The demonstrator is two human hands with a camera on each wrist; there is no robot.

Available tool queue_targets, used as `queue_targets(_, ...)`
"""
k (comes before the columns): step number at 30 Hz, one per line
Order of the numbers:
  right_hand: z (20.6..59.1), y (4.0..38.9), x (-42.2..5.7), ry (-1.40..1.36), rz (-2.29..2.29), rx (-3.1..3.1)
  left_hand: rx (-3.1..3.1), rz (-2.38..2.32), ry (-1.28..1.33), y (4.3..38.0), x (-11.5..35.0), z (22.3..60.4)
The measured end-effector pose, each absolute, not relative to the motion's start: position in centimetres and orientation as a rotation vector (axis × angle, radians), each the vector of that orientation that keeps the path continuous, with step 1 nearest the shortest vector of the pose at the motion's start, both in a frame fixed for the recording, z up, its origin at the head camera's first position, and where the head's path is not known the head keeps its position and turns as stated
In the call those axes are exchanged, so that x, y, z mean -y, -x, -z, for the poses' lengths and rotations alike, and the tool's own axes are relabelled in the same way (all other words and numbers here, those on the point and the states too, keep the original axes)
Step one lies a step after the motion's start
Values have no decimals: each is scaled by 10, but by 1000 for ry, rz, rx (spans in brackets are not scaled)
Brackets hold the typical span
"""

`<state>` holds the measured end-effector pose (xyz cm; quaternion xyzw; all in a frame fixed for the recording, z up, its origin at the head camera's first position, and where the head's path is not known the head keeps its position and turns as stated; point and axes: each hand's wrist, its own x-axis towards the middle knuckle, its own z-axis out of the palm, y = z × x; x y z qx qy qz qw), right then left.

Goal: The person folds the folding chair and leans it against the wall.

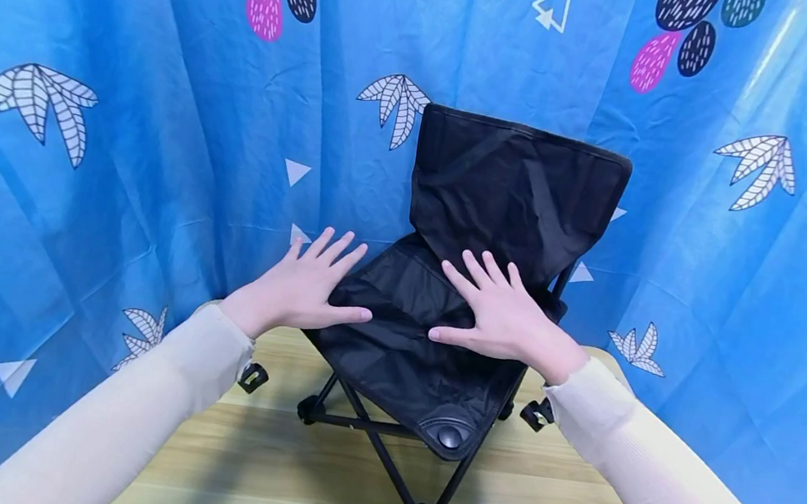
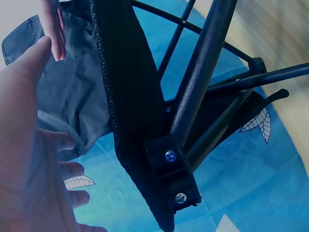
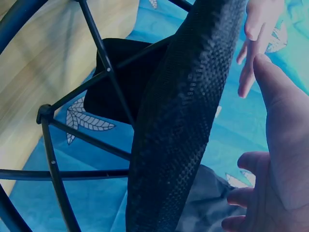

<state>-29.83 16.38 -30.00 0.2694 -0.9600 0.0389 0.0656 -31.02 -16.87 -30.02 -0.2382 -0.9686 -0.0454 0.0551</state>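
Black folding chair (image 1: 418, 380), long axis upright, facing near-left, left grip (image 1: 302, 288) and right grip (image 1: 501, 318) splayed, screws (image 2: 180, 198) only in left-wrist view

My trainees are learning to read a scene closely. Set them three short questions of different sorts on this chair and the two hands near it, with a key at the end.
1. Multiple choice. What colour is most of the curtain behind the black chair?
A) Red
B) Blue
C) Green

2. True or false? In the head view, the left hand and right hand are both gripping the backrest.

3. Fill in the gap. In the left wrist view, the black bracket shows ___ shiny screw heads.

Key
1. B
2. False: both hands have their fingers spread and grip nothing.
3. two
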Motion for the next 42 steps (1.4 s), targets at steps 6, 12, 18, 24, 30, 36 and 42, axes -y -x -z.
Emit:
queue_targets(6,302,298,-167,-835,-166,2874,2903,176,769,308,172,299)
queue_targets(12,301,296,-169,-854,-212,2845,2881,190,782,308,175,299)
queue_targets(18,302,296,-172,-883,-257,2813,2863,236,783,309,182,300)
queue_targets(24,304,294,-174,-906,-260,2774,2855,275,781,311,187,301)
queue_targets(30,305,293,-175,-916,-270,2740,2864,309,756,311,192,301)
queue_targets(36,305,291,-175,-931,-275,2707,2869,340,737,311,197,301)
queue_targets(42,304,289,-176,-942,-293,2676,2860,363,726,313,202,303)
